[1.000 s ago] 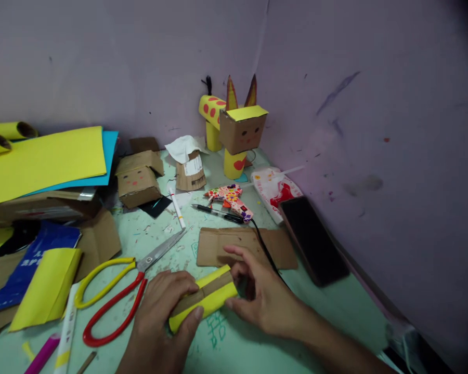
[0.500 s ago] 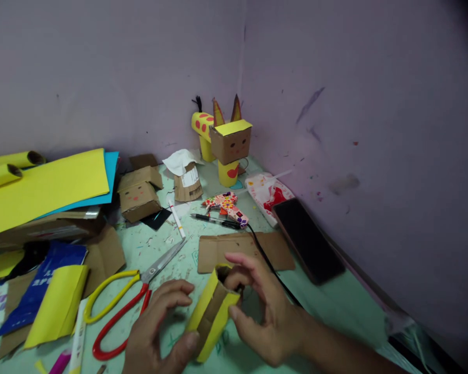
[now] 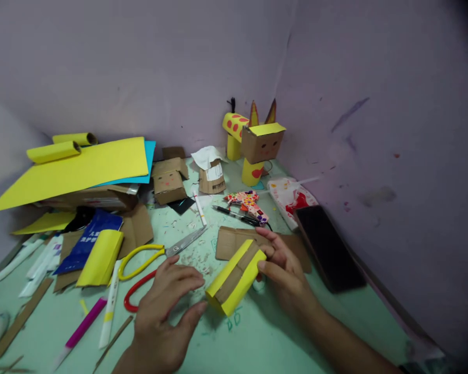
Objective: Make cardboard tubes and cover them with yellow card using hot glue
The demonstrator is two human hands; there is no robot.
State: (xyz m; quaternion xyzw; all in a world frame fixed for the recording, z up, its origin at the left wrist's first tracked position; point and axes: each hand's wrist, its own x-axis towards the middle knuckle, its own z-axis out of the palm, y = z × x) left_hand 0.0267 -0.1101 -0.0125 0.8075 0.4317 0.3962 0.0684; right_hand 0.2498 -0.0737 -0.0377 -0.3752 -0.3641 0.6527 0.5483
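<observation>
My right hand pinches the upper end of a cardboard tube partly covered in yellow paper, with a bare brown strip running along its length. The tube is tilted, its lower end pointing toward my left hand. That left hand hovers just beside the tube's lower end, thumb and fingers apart, holding nothing. Behind my left hand lie scissors with one yellow and one red handle. A flat cardboard piece rests behind the tube, partly hidden by my right hand.
A phone lies at the right by the wall. Farther back are a floral glue gun, a black pen and a yellow animal figure with a box head. Yellow sheets, a blue packet and markers crowd the left.
The view has swung left, so the table things appear farther right. My right hand has tipped the tube lower and turned its bare strip upward; my left hand is clear of it.
</observation>
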